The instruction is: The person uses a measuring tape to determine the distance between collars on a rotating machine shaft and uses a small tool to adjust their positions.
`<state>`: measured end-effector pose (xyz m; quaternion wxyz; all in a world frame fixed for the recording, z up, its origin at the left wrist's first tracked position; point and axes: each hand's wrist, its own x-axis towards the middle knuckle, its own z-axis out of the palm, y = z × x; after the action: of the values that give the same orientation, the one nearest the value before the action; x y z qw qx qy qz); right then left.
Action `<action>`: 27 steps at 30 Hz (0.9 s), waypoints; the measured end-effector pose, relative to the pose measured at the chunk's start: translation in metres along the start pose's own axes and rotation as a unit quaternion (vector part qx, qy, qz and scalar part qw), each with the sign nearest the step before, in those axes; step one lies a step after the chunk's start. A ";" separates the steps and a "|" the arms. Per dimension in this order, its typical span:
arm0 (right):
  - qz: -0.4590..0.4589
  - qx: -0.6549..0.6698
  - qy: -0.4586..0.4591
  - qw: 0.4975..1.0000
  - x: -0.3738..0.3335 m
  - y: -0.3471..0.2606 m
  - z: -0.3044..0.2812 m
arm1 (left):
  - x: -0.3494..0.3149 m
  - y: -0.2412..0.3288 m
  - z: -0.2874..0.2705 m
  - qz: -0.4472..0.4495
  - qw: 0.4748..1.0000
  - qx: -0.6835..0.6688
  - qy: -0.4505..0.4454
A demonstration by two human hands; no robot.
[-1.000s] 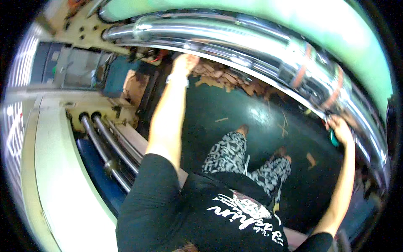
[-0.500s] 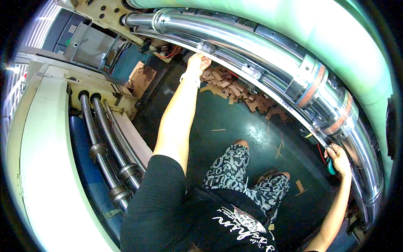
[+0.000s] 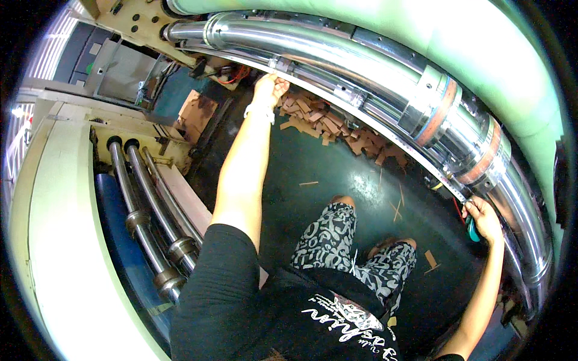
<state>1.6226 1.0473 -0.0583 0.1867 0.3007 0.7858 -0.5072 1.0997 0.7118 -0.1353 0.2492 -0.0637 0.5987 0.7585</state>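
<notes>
A long, thin, pale metal strip runs along the near side of the machine's chrome shaft, with small markings toward its right end. My left hand is raised at the strip's lower edge, left of its middle. Its fingers are curled closed, and what they pinch, if anything, is hidden. At the strip's right end is my right hand, thumb and fingers closed around a small teal-handled object that hangs below the fingers. The hand hides most of that object.
Above the strip lie the thick chrome shaft with orange-banded collars and a big pale green roller. Cardboard scraps heap on the floor beneath. Steel shafts and a pale machine body stand at left.
The whole view has shifted slightly, so the machine and my left hand sit a little farther left. Both hands keep about the same places along the strip.
</notes>
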 end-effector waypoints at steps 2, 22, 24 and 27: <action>-0.003 -0.014 0.002 1.000 0.000 0.008 -0.002 | 0.010 -0.005 -0.008 0.007 1.000 0.023 -0.013; -0.041 0.008 -0.070 0.997 0.022 0.017 -0.018 | 0.049 -0.001 -0.036 -0.057 0.998 -0.002 -0.028; -0.029 0.026 -0.086 0.996 0.025 0.020 -0.020 | 0.046 -0.002 -0.033 -0.044 0.998 -0.003 -0.039; -0.022 0.078 -0.113 0.990 0.029 0.023 -0.024 | 0.049 -0.001 -0.037 -0.053 0.997 -0.018 -0.053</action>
<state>1.6166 1.0844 -0.0813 0.2393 0.2377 0.7239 -0.6019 1.0502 0.6922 -0.1658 0.3188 -0.0593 0.5669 0.7573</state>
